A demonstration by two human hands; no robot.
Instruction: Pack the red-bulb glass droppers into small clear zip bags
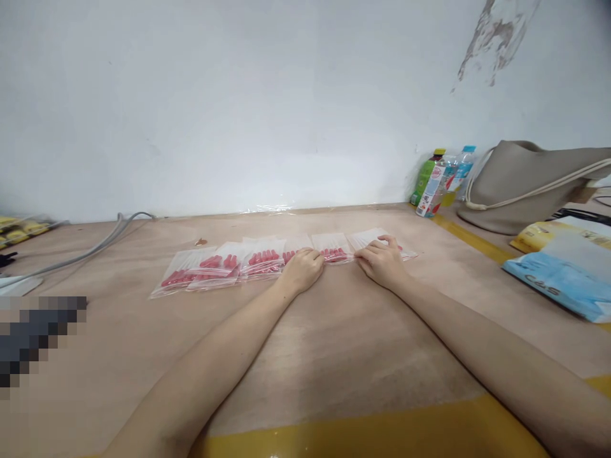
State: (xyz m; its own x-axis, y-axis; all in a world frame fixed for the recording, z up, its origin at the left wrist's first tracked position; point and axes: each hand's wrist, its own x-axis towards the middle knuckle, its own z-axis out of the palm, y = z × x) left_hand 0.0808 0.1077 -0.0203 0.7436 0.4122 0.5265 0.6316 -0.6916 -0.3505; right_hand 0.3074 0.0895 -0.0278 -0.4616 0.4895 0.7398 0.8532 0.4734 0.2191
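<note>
Several clear zip bags (pixel 263 261) with small red pieces inside lie in an overlapping row across the table. My left hand (pixel 304 270) is closed, its fingers curled at the near edge of a bag right of the row's middle and covering part of it. At the row's right end, my right hand (pixel 383 262) pinches the near edge of the last bag (pixel 366 238), with one finger raised. That hand hides most of this bag's red contents. What the red pieces are, I cannot make out.
Bottles (pixel 432 183) stand against the wall beside a grey bag (pixel 525 184). A blue packet (pixel 558 286) and a yellow packet (pixel 544 235) lie at the right. Grey cables (pixel 107 240) cross the left side. Yellow tape (pixel 334 439) runs along the table's (pixel 344 356) near edge.
</note>
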